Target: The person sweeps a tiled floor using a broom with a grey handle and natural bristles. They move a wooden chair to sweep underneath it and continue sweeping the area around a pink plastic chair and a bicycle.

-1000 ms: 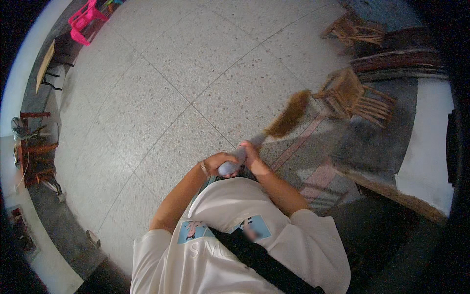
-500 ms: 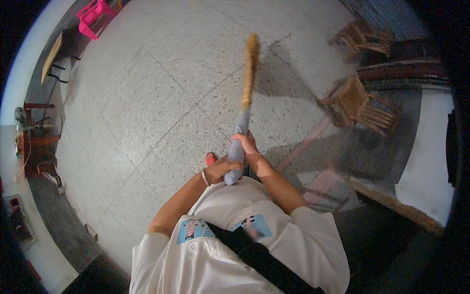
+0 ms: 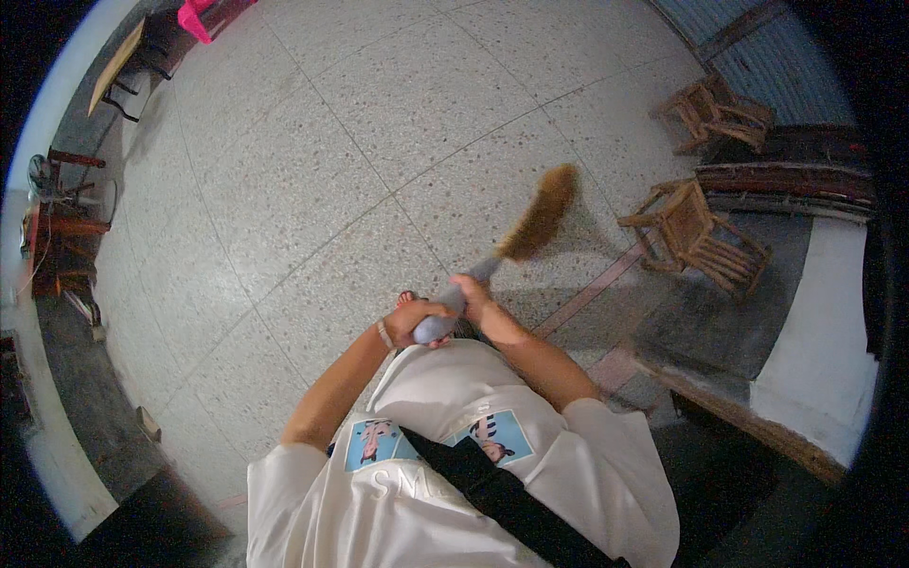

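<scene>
Both my hands grip a broom in front of my waist. Its grey handle slants up and to the right, ending in brown bristles over the speckled floor. My left hand is wrapped round the handle near its rounded butt end. Higher on the handle, my right hand is closed round it. Whether the bristle tip touches the floor, I cannot tell.
Two wooden chairs, one nearer and one farther, stand at the right. A low ledge runs along the lower right. On the left are a small table, wooden furniture and a pink chair.
The broom's bristle end has swung right and closer to me, from nearly straight ahead to a slant. Both hands keep hold of the handle. The view has shifted slightly.
</scene>
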`<state>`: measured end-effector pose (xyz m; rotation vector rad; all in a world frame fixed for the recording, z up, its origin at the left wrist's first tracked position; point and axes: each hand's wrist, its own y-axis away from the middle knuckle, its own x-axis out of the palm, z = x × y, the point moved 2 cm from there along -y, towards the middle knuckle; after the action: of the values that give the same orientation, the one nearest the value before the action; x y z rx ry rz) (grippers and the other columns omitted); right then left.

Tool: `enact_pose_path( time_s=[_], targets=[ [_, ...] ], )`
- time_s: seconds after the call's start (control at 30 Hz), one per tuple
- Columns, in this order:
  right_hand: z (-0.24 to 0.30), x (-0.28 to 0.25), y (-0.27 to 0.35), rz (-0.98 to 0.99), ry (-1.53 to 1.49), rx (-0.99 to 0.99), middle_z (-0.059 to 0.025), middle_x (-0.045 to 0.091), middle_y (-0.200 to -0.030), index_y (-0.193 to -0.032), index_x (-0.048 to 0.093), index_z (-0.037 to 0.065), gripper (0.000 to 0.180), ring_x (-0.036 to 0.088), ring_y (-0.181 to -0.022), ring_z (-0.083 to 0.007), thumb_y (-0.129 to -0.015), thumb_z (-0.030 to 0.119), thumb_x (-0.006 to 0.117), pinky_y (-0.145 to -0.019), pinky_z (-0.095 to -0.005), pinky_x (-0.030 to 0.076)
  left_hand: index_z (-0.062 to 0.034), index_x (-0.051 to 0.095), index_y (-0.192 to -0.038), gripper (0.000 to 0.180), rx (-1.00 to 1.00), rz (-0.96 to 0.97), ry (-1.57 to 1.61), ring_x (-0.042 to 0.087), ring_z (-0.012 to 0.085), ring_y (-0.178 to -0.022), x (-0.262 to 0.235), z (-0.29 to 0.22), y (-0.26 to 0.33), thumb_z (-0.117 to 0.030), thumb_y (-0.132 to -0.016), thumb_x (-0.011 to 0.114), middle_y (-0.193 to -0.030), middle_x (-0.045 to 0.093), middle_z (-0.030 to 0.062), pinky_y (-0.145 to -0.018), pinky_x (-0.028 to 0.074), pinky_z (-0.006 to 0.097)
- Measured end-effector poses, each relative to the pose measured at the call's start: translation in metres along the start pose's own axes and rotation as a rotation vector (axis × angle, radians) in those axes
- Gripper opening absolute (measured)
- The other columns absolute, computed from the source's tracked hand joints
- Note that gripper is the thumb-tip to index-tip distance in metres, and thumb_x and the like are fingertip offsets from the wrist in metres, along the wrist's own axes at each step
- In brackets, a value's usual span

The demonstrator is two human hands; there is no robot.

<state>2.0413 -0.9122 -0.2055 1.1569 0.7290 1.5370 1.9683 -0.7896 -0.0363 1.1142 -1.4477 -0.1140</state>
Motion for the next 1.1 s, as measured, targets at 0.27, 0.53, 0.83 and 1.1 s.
enact_pose_path(
  time_s=[0.27, 0.53, 0.83, 1.1],
  targets=[
    [0.04, 0.119, 0.049, 0.404, 0.304, -0.161, -0.0101, 0.051, -0.078, -0.101, 0.041, 0.005, 0.045, 0.053, -0.065, -0.0239, -0.062, 0.015, 0.062, -0.056, -0.0376, 0.047, -0.0054, 0.049, -0.095, 0.028, 0.344, -0.34, -0.06, 0.056, 0.017, -0.059, 0.028, -0.006, 0.046, -0.024, -0.077, 0.059, -0.075, 0.056, 0.0059, -0.049, 0.046, 0.029],
    [0.066, 0.085, 0.082, 0.307, 0.251, -0.345, -0.0081, 0.053, -0.067, -0.095, 0.045, 0.004, 0.038, 0.054, -0.055, -0.0202, -0.063, 0.017, 0.062, -0.049, -0.0351, 0.046, -0.0058, 0.041, -0.108, 0.042, 0.319, -0.216, -0.151, 0.054, 0.0175, -0.07, 0.065, -0.006, 0.038, -0.021, -0.075, 0.062, -0.085, 0.052, 0.0056, -0.058, 0.047, 0.031],
    [0.144, -0.049, 0.111, -0.113, 0.01, -0.371, -0.0032, 0.051, -0.063, -0.075, 0.051, 0.008, 0.02, 0.051, -0.055, -0.0177, -0.069, 0.025, 0.06, -0.052, -0.0333, 0.042, 0.0026, 0.046, -0.117, 0.048, 0.951, 0.064, -0.948, 0.056, 0.0241, -0.088, 0.194, -0.087, 0.13, -0.036, -0.089, 0.04, -0.095, 0.057, 0.0148, -0.077, 0.045, 0.034],
    [0.178, -0.168, 0.015, 0.002, 0.082, -0.167, -0.0022, 0.053, -0.059, -0.068, 0.054, 0.012, 0.019, 0.054, -0.056, -0.0195, -0.071, 0.03, 0.058, -0.049, -0.0344, 0.043, 0.0017, 0.052, -0.101, 0.044, 1.738, 0.745, -0.47, 0.054, 0.0262, -0.083, 0.257, -0.083, 0.182, -0.038, -0.086, 0.043, -0.089, 0.056, 0.0126, -0.076, 0.042, 0.036]
  ],
)
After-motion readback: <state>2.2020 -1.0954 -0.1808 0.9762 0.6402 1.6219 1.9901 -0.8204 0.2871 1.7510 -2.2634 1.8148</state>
